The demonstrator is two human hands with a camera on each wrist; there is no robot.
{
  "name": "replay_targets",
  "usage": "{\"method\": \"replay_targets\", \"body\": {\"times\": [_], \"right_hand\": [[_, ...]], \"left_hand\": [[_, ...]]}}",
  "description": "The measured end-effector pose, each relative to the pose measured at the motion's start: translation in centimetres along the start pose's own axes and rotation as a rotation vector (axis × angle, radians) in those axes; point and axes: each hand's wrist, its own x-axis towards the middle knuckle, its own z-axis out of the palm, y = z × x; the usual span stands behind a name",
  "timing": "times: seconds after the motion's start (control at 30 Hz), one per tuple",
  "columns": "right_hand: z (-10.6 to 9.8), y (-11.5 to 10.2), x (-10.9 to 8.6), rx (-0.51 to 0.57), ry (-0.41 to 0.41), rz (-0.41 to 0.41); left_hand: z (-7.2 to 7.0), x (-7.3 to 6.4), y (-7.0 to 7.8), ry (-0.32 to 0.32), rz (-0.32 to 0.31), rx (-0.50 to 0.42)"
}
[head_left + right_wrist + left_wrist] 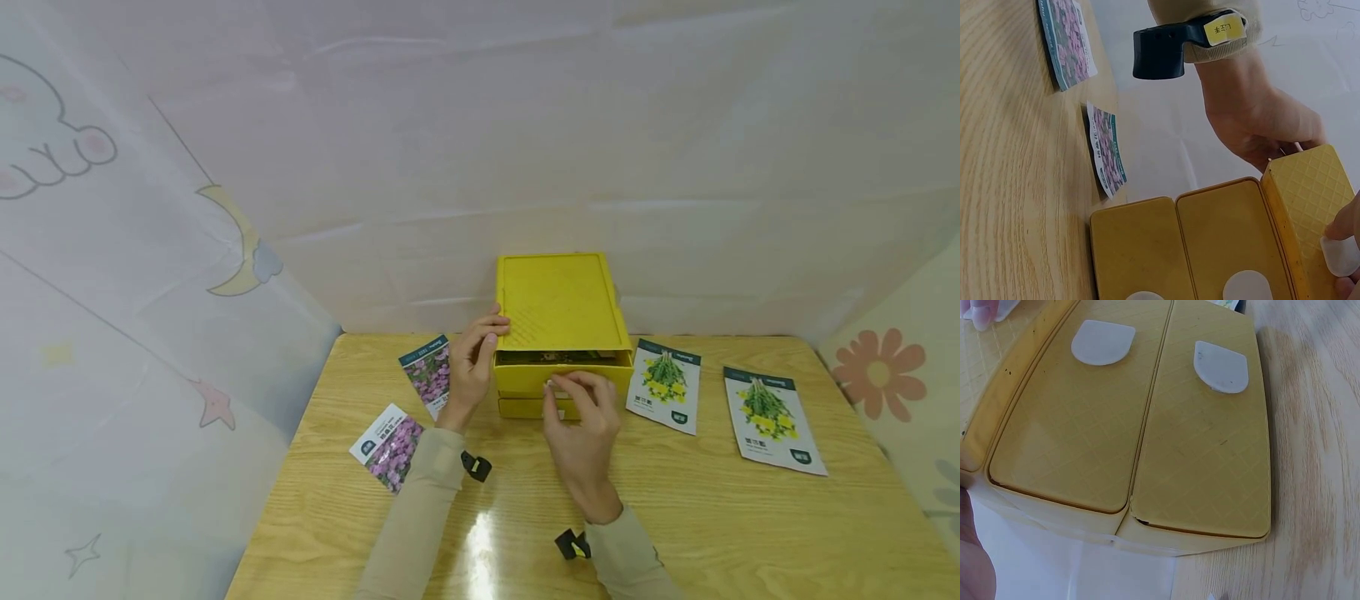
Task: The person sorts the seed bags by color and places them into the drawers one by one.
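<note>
A yellow drawer box (558, 292) stands against the back wall, its stacked drawers facing me. The top drawer (525, 381) juts out a little, and dark printed contents (558, 357) show through the gap under the lid. With thumb and index finger my right hand (585, 421) pinches the white tab (1340, 257) on that drawer's front. My left hand (471, 362) steadies the box at its left side, fingertips at the top edge. Two lower drawers (1200, 456) sit closed, each with a white tab.
Two packets with purple flowers, one farther back (429, 372) and one nearer (390, 447), lie left of the box. To its right are two packets with yellow flowers (663, 386) (772, 421). A wall sheet (465, 167) hangs behind the wooden table (517, 517).
</note>
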Motion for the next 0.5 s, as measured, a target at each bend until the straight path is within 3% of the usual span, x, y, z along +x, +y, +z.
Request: {"method": "replay_targets", "body": {"times": [0.5], "right_hand": [[0.09, 0.16, 0.10, -0.019, -0.030, 0.014]], "left_hand": [[0.03, -0.04, 0.07, 0.004, -0.005, 0.006]]}}
